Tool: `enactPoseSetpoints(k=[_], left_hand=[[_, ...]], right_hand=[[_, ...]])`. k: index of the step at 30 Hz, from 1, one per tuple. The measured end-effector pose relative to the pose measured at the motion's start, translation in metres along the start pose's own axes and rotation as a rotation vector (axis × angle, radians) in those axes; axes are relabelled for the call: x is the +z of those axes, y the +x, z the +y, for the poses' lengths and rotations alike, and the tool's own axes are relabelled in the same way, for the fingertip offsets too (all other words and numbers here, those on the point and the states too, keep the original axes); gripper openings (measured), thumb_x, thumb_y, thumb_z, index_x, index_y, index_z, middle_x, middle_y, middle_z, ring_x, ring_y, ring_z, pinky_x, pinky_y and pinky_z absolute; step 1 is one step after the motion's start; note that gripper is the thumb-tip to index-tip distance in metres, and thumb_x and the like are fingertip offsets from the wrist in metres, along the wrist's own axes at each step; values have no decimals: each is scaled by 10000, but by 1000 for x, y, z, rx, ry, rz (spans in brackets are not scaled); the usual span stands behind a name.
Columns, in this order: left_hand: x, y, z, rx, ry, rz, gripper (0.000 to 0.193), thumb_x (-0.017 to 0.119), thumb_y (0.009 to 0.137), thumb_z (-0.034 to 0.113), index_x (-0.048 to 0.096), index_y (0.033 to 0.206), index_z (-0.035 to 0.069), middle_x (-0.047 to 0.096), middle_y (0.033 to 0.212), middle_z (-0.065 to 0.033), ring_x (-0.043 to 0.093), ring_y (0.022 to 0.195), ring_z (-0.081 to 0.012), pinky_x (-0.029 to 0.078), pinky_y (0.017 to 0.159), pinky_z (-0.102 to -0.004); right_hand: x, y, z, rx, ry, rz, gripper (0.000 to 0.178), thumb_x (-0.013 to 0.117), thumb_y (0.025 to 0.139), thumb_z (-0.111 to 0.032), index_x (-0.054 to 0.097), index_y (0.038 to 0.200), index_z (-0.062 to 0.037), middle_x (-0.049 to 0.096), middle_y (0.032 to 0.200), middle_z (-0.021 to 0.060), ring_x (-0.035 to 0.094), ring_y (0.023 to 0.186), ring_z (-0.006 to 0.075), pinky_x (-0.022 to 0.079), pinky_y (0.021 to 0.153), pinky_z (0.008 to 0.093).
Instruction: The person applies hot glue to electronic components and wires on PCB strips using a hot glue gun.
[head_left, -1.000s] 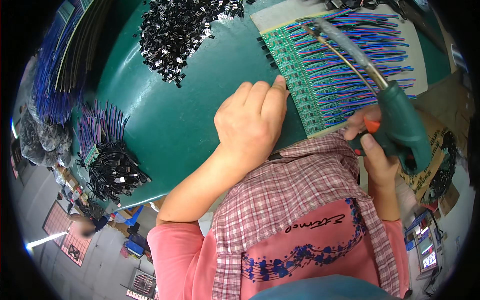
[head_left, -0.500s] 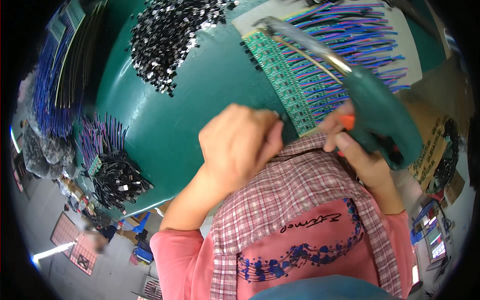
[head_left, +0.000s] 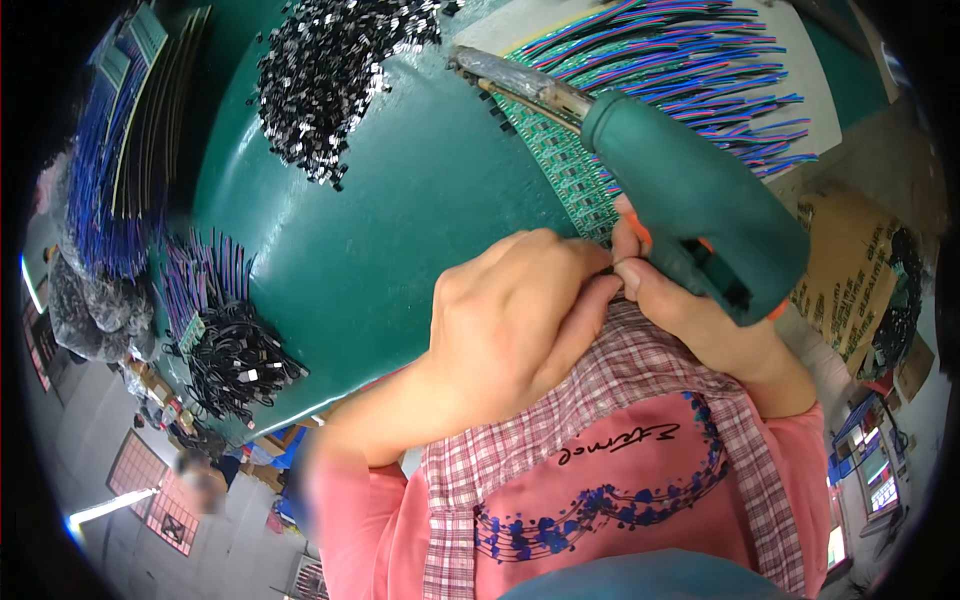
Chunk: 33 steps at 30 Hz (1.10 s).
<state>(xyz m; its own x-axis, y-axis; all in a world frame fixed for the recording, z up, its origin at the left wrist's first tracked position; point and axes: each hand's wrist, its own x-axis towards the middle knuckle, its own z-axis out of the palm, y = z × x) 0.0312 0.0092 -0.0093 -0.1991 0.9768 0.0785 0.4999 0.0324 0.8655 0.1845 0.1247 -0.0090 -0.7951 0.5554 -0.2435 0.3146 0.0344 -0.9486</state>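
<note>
My right hand (head_left: 690,310) is wrapped round a green soldering gun (head_left: 700,200) with orange parts by its grip. The gun's metal barrel points to the upper left, over the circuit boards. My left hand (head_left: 520,310) is closed in a pinch, its fingertips meeting my right thumb and finger just below the gun. Whatever lies between those fingertips is too small and hidden to make out. Beyond both hands, a sheet of green circuit boards (head_left: 565,165) lies on a pale board, with rows of blue, pink and black wires (head_left: 700,60) fanning off to the right.
A heap of small black-and-silver connectors (head_left: 320,90) is on the green tabletop (head_left: 370,270). At the left lie a bundle of black cables (head_left: 240,365) and more wired boards (head_left: 120,160). A brown cardboard box (head_left: 845,280) stands at the right. A person (head_left: 205,480) shows blurred at lower left.
My left hand has moved right to meet my right fingers. The soldering gun has shifted left and its barrel now lies flatter across the boards.
</note>
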Motion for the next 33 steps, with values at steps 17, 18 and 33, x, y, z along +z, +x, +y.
enactPoseSetpoints(k=[17, 18, 33], left_hand=[[-12, 12, 12, -734, -641, -254, 93, 576, 894, 40, 588, 823, -19, 611, 730, -9, 491, 647, -37, 390, 566, -196], [-11, 13, 12, -668, -571, -230, 88, 584, 891, 47, 588, 832, -19, 610, 718, -6, 495, 631, -39, 390, 554, -195], [-25, 52, -47, -860, -428, -22, 169, 608, 853, 172, 645, 830, 8, 549, 545, 0, 415, 428, -35, 285, 401, -189]], right_hand=[[-5, -1, 7, -120, -179, -81, 397, 605, 809, 51, 502, 1188, -6, 558, 901, 54, 523, 804, 113, 440, 728, 242], [-8, 1, 9, -178, -197, -113, 408, 598, 809, 53, 494, 1199, -6, 559, 902, 61, 524, 791, 113, 444, 715, 247], [-26, -35, 32, 98, -176, -127, 139, 592, 825, -56, 635, 955, -32, 660, 797, 27, 580, 708, 119, 471, 663, 246]])
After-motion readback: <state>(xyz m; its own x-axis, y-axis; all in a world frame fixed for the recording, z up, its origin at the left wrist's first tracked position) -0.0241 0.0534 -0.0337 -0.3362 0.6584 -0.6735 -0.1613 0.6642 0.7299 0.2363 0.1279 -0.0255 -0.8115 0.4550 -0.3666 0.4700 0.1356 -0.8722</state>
